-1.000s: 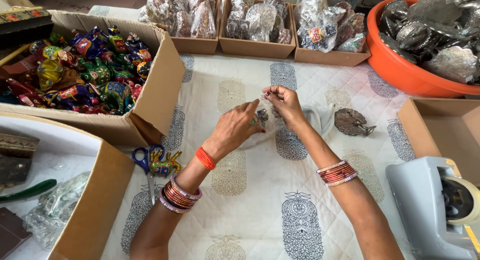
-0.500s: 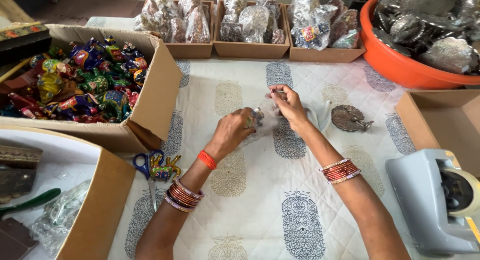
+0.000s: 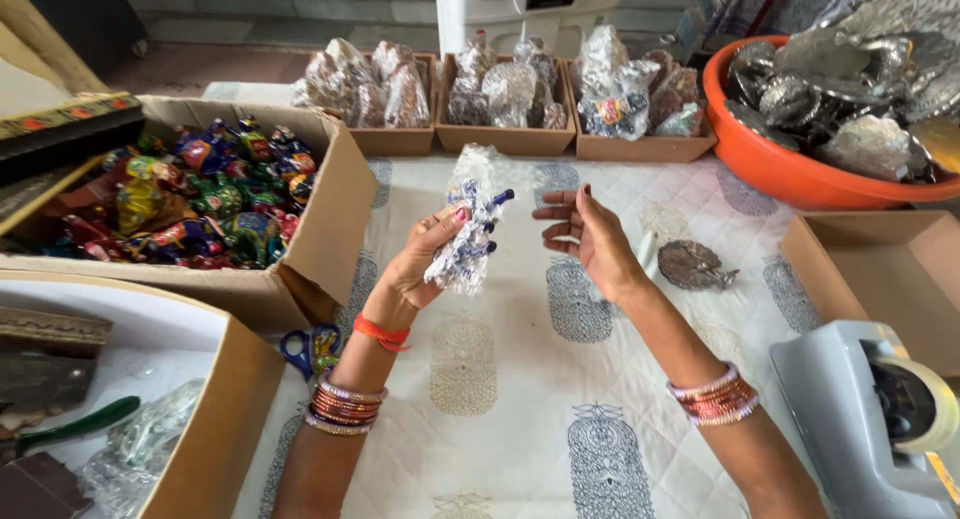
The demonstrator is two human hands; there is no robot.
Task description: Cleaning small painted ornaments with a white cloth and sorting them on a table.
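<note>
i see the left hand (image 3: 420,269) has lifted the clear crinkly plastic packet of blue-and-white wrapped sweets (image 3: 467,234) off the cloth, gripping it between thumb and fingers, while the right hand (image 3: 590,234) has released, fingers spread just beside it.

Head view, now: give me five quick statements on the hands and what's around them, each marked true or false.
1. The left hand holds a clear packet of wrapped sweets. True.
2. The right hand grips the scissors. False: it is open and holds nothing; the scissors lie on the cloth by the left wrist.
3. The orange tub holds silvery foil pieces. True.
4. The tape dispenser sits at the far left. False: it is at the lower right.
5. The cardboard box beside the left hand holds colourful wrapped sweets. True.
</note>
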